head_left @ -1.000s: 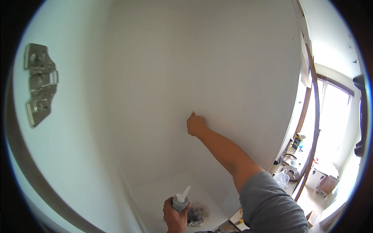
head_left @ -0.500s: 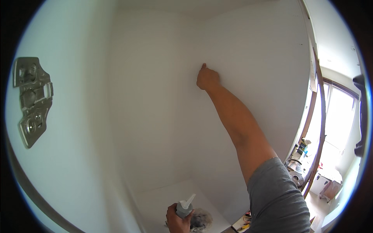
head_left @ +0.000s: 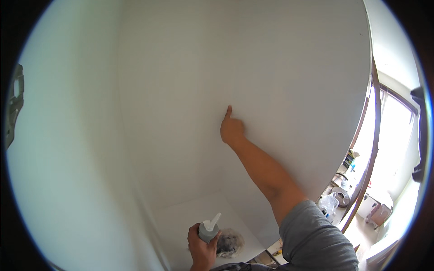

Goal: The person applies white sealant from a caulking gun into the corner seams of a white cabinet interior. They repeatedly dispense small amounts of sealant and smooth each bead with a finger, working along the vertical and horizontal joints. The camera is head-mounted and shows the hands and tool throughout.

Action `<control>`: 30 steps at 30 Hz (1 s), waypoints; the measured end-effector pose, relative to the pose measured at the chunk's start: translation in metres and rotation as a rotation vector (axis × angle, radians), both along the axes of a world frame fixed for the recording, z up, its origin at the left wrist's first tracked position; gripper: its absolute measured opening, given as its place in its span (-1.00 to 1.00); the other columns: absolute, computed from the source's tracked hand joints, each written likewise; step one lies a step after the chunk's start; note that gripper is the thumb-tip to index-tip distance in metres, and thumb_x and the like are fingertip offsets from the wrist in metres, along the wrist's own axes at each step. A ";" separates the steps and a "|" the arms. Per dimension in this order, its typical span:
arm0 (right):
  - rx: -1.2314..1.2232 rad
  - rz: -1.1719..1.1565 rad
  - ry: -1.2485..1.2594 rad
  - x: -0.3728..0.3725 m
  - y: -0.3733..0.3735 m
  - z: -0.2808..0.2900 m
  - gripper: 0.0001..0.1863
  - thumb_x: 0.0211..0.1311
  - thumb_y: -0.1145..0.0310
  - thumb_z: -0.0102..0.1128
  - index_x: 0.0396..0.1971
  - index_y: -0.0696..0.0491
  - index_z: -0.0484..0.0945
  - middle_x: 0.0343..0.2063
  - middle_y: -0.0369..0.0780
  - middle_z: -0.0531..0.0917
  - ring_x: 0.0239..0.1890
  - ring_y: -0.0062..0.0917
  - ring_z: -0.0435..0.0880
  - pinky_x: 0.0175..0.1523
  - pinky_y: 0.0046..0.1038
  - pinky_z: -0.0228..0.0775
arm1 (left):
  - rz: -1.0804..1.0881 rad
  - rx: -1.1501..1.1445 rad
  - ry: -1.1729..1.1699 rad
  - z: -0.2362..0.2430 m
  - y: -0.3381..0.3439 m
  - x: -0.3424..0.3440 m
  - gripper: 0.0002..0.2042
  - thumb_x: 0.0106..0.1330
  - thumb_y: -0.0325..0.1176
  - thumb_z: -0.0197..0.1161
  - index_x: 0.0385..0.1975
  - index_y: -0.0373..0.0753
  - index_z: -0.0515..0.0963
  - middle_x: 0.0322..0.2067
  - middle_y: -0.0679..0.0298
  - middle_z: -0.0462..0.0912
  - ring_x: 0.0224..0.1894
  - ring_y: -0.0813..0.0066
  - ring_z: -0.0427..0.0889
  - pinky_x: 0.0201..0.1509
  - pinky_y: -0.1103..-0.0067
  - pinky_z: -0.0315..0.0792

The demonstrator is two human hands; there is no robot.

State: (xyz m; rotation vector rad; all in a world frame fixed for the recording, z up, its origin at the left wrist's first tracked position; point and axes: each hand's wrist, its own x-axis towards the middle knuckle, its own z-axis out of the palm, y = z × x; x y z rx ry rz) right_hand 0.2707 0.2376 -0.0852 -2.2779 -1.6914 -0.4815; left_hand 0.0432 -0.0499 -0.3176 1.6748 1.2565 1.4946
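Observation:
My right hand [head_left: 232, 129] reaches up against the white inner panel [head_left: 289, 77], index finger stretched out along the corner, other fingers curled and holding nothing. My left hand [head_left: 199, 250] grips a grey cartridge [head_left: 208, 235] with a white angled nozzle [head_left: 215, 218], low at the bottom centre. Just behind it, a dark, furry-looking bundle [head_left: 231, 244] lies on the white bottom board [head_left: 176, 217]; what it is exactly I cannot tell.
A metal hinge [head_left: 14, 108] is cut off at the left rim. At the right, beyond the panel, are a long wooden strip [head_left: 373, 153], cluttered items with a clear plastic bag [head_left: 329, 203], a bright window [head_left: 393, 131] and a white box [head_left: 365, 203].
My right finger moved up the corner, then back down to between its earlier heights. The hinge has slid to the left rim as my view shifted. My left hand still holds the cartridge.

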 end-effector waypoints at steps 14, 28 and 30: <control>-0.246 0.840 0.283 -0.041 -0.293 -0.405 -0.52 0.31 0.13 0.31 0.21 -0.09 0.62 0.06 -0.04 0.65 0.17 -0.10 0.62 0.30 -0.13 0.44 | 0.023 -0.041 -0.098 0.007 0.000 0.002 -0.39 0.18 -0.30 0.62 0.12 -0.38 0.42 -0.06 -0.03 0.63 0.01 -0.01 0.65 0.13 0.25 0.49; 0.127 0.689 0.455 -0.031 -0.317 -0.397 -0.81 0.18 0.34 0.40 -0.31 0.14 0.65 -0.09 -0.09 0.63 -0.04 -0.12 0.66 0.10 -0.16 0.53 | 0.004 -0.027 -0.091 0.012 0.000 0.009 -0.44 0.25 -0.29 0.58 0.11 -0.38 0.41 -0.08 0.02 0.65 -0.03 0.12 0.67 0.10 0.32 0.51; 0.034 0.692 0.499 -0.030 -0.313 -0.402 -0.81 0.18 0.34 0.42 -0.31 0.12 0.67 -0.11 -0.10 0.64 -0.06 -0.12 0.67 0.10 -0.14 0.53 | 0.028 -0.058 -0.079 0.016 -0.001 0.009 -0.44 0.25 -0.28 0.58 0.10 -0.38 0.41 -0.11 0.03 0.66 -0.07 0.12 0.68 0.08 0.32 0.52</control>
